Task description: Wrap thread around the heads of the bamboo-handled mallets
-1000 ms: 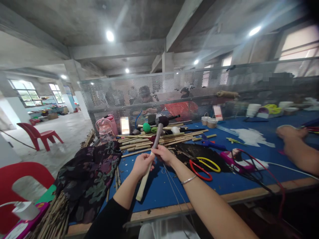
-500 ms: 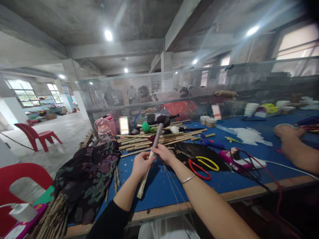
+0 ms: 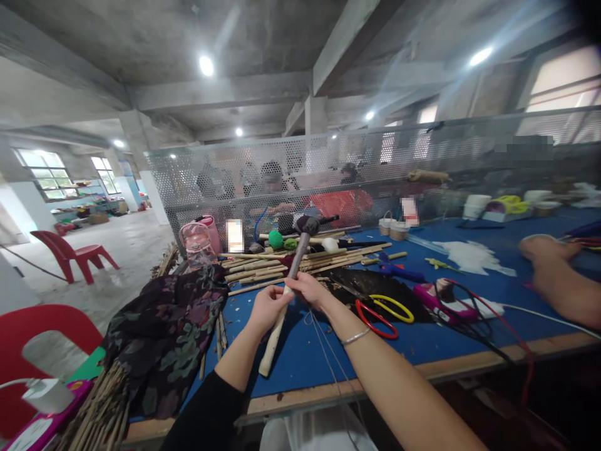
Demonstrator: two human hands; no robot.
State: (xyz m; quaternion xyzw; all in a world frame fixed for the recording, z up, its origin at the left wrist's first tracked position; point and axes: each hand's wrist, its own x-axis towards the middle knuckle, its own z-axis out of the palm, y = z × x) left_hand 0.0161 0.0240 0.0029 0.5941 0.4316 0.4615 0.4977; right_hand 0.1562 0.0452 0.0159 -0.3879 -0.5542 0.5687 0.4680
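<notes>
A pale wooden stick (image 3: pixel 273 341) slants up and away over the blue table, its upper part wrapped in grey cord (image 3: pixel 297 255). A dark, rounded mass (image 3: pixel 307 225) shows at its far end; whether it belongs to the stick I cannot tell. My left hand (image 3: pixel 270 308) pinches the bare wood just below the wrapping. Close beside it, my right hand (image 3: pixel 307 290) grips the stick at the wrapping's lower edge. Loose grey thread (image 3: pixel 323 341) loops below my right hand and hangs over the table's front edge.
Scissors (image 3: pixel 382 313) with red and yellow handles lie right of my hands. Behind are wooden sticks (image 3: pixel 253 273) and a green ball (image 3: pixel 275 238). Patterned dark cloth (image 3: pixel 164 338) covers the left side. A purple power strip (image 3: pixel 429 300) and another person's arm (image 3: pixel 554 275) are at right.
Both hands keep their hold at the same spot. The stick looks slightly turned, its near end changed a little in outline. The whole view has shifted slightly.
</notes>
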